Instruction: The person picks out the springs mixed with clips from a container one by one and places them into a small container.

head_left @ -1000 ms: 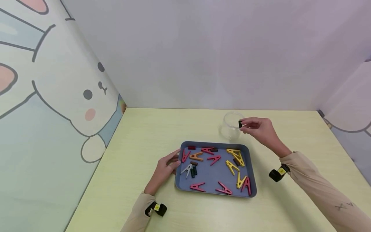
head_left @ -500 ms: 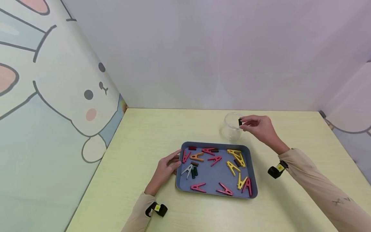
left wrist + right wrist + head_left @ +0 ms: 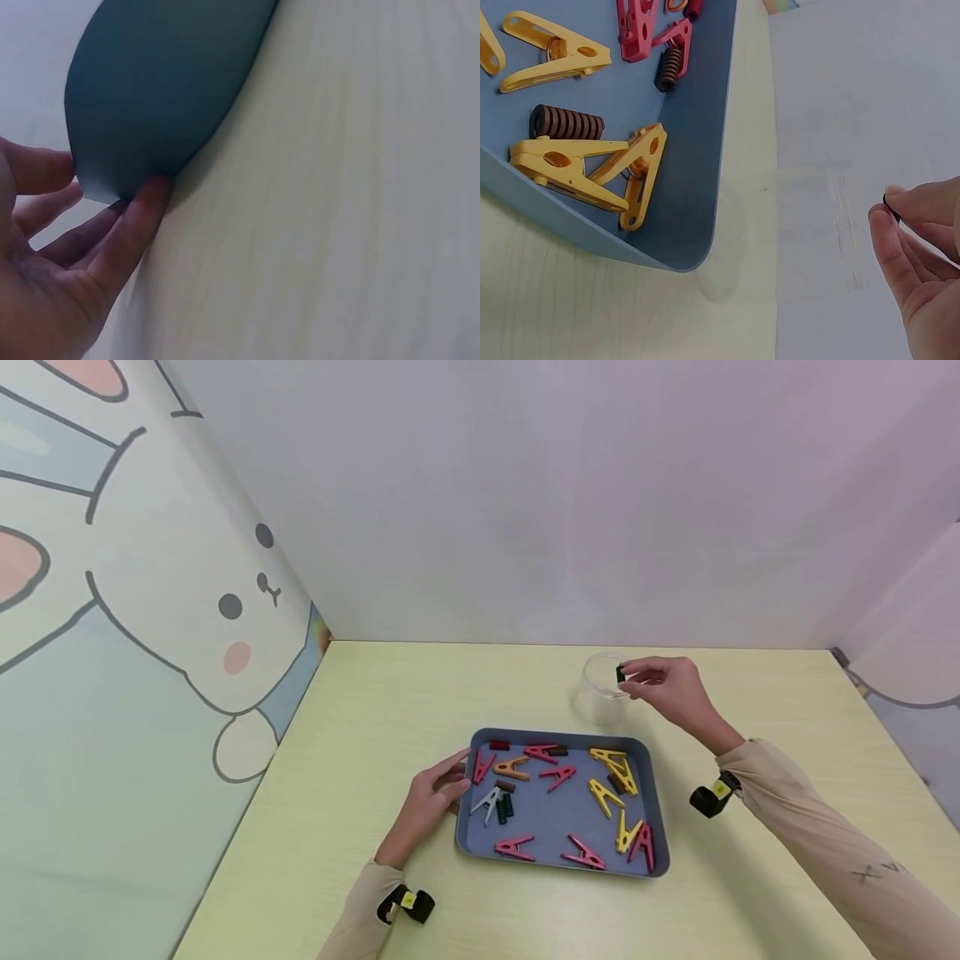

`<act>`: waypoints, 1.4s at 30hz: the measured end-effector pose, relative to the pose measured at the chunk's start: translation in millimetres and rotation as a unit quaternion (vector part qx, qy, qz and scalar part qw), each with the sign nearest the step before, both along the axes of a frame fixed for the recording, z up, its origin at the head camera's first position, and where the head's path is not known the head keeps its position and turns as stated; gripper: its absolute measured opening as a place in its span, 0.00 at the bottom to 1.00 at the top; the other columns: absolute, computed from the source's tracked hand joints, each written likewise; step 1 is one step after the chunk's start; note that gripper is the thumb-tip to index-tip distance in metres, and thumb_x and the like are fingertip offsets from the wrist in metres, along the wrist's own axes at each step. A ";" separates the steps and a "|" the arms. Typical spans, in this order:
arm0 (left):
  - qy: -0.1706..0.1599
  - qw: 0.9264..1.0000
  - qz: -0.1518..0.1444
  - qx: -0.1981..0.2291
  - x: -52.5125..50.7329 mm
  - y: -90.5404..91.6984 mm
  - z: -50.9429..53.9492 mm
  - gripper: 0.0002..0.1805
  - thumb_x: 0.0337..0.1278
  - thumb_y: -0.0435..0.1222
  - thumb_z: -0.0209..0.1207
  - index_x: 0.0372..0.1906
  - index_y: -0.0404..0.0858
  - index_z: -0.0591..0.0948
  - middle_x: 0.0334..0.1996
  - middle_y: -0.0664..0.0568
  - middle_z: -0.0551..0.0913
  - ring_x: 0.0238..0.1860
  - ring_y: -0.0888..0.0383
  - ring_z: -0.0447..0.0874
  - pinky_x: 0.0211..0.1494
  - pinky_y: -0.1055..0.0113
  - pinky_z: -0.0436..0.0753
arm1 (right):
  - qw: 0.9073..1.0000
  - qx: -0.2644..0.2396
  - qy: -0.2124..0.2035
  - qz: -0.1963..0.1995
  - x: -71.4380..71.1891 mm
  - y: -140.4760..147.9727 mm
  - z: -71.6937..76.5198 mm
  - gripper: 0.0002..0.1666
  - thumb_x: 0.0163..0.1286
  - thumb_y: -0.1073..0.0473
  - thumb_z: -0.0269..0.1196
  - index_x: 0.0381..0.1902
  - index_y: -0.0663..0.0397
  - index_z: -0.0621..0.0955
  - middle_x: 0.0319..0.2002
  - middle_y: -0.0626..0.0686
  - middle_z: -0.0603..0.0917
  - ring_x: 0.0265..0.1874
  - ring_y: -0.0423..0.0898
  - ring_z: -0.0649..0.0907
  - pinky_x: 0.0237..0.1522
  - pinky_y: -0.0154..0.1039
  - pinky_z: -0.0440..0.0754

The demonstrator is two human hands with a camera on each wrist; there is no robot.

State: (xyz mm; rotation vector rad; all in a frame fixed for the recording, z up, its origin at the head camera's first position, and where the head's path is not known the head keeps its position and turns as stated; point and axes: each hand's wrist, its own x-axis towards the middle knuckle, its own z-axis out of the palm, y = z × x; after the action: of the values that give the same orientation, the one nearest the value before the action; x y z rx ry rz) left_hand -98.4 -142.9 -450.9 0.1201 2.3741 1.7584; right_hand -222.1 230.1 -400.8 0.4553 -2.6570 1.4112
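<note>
My right hand (image 3: pixel 667 689) pinches a small dark green spring (image 3: pixel 621 675) between thumb and fingertips, at the rim of a clear round jar (image 3: pixel 604 702). In the right wrist view the spring (image 3: pixel 891 208) is mostly covered by the fingers. On the left side of a blue-grey tray (image 3: pixel 555 852), my left hand (image 3: pixel 423 806) rests its fingers against the outer wall. The left wrist view has these fingertips touching the tray wall (image 3: pixel 165 82) near a corner. Inside the tray lie yellow clips (image 3: pixel 562 56), red clips (image 3: pixel 581 853), an orange clip (image 3: pixel 510 767) and a white clip (image 3: pixel 487 802).
Loose springs lie among the clips, including brown ones (image 3: pixel 566 122), dark green ones (image 3: pixel 504 807) and a red one (image 3: pixel 498 745). The tray and jar stand on a pale yellow table (image 3: pixel 397 693). A pale curtain (image 3: pixel 540 510) rises behind its far edge.
My right hand has shifted very slightly, still pinching the spring by the jar's rim. The left hand stays on the tray. The whole view has drifted a little.
</note>
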 end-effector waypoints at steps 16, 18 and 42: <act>-0.001 1.000 -0.002 0.006 0.9 -1.4 -0.9 0.26 0.62 0.31 0.56 0.66 0.39 0.71 0.52 0.35 0.77 0.51 0.45 0.77 0.35 0.51 0.84 | 1.000 -0.008 -0.009 -0.008 -1.0 -2.2 4.1 0.14 0.59 0.63 0.68 0.42 0.66 0.84 0.38 0.63 0.85 0.24 0.41 0.84 0.27 0.34 0.81; -0.002 1.000 -0.001 0.007 0.9 -1.4 -0.8 0.26 0.62 0.31 0.56 0.66 0.39 0.71 0.52 0.36 0.77 0.51 0.45 0.77 0.35 0.51 0.84 | 1.000 -0.011 -0.008 -0.008 -0.2 -2.8 6.6 0.12 0.60 0.64 0.67 0.41 0.66 0.84 0.40 0.63 0.84 0.24 0.43 0.84 0.28 0.33 0.82; -0.002 1.000 -0.004 0.012 -1.3 -3.4 -1.3 0.26 0.62 0.31 0.56 0.66 0.40 0.71 0.53 0.37 0.77 0.50 0.47 0.77 0.34 0.51 0.84 | 1.000 0.005 0.000 -0.024 9.7 -9.7 23.0 0.12 0.61 0.64 0.66 0.43 0.63 0.83 0.37 0.62 0.84 0.27 0.48 0.84 0.27 0.30 0.80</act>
State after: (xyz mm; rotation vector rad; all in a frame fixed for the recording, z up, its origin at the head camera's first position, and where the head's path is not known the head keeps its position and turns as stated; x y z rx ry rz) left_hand -99.8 -146.3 -452.2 0.1293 2.3466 1.7825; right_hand -212.3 220.4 -377.7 0.3902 -2.6574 1.3849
